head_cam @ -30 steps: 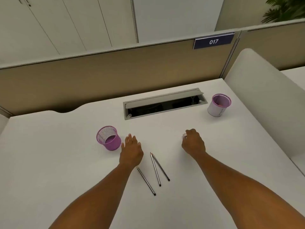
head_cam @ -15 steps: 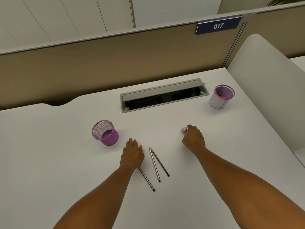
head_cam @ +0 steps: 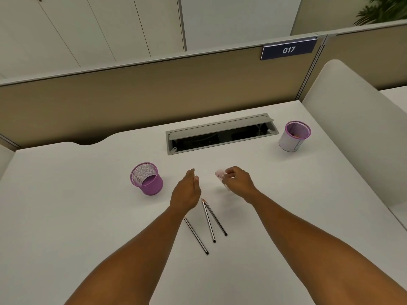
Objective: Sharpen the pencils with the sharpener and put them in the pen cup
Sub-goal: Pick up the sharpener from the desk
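Your right hand (head_cam: 239, 183) pinches a small pink sharpener (head_cam: 220, 174) above the bench (head_cam: 66, 216); your left hand (head_cam: 186, 192), fingers straight, is just beside it. Three pencils (head_cam: 208, 219) lie just behind both hands. The purple mesh pen cup (head_cam: 147, 179) stands left of your left hand. The partition sign (head_cam: 288, 49) reads "017".

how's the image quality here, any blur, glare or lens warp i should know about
Head view: lighting is soft and even, with only faint shadows beside the purple mesh cup and under the pencils; no hard glare on the white desk. The small pink sharpener in the right hand is smeared by motion blur. The wide-angle lens bows the partition top and the desk edges.
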`<act>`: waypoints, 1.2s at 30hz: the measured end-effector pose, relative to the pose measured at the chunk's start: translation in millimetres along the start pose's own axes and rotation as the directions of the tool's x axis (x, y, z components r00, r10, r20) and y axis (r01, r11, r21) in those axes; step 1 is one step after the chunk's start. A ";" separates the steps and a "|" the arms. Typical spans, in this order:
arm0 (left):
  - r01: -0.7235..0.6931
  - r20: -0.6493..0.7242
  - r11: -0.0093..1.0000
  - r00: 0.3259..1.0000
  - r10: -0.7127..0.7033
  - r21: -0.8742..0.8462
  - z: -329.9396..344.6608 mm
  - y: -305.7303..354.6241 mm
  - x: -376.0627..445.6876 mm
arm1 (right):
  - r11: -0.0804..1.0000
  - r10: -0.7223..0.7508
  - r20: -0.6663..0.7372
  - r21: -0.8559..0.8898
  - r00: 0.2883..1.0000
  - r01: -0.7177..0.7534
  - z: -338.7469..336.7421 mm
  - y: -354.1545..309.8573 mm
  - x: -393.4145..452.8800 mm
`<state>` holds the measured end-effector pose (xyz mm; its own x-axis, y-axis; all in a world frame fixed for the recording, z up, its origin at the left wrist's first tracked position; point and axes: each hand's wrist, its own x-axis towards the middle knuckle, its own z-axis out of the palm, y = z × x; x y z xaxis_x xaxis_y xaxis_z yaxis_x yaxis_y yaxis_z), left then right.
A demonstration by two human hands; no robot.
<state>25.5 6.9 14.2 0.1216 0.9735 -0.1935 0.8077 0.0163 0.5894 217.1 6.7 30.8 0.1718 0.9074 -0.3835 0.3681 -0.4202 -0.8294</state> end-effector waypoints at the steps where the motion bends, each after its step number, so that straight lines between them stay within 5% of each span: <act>1: -0.014 -0.010 1.000 1.000 0.013 -0.024 -2.2 3.7 -0.8 | 1.000 -0.001 0.025 0.020 1.000 0.001 2.4 -4.3 -3.6; 11: -0.128 -0.038 0.958 0.992 0.122 -0.256 -19.3 21.6 -20.4 | 0.980 -0.054 0.227 0.201 0.972 0.008 14.2 -33.2 -41.2; 29: -0.178 -0.285 0.977 0.949 0.138 -0.119 -48.6 29.9 -66.9 | 0.967 -0.243 0.290 0.141 0.926 0.210 17.6 -49.4 -89.5; 36: -0.046 -0.393 0.987 0.919 -0.019 -0.154 -53.3 34.8 -79.2 | 0.956 -0.293 0.344 0.123 0.892 0.266 19.5 -38.3 -99.6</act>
<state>13.3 -57.5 91.8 -0.1306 0.9842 0.1196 0.7029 0.0068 0.7113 168.1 -67.5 92.9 -0.2686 0.9331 -0.2390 0.2857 -0.1598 -0.9449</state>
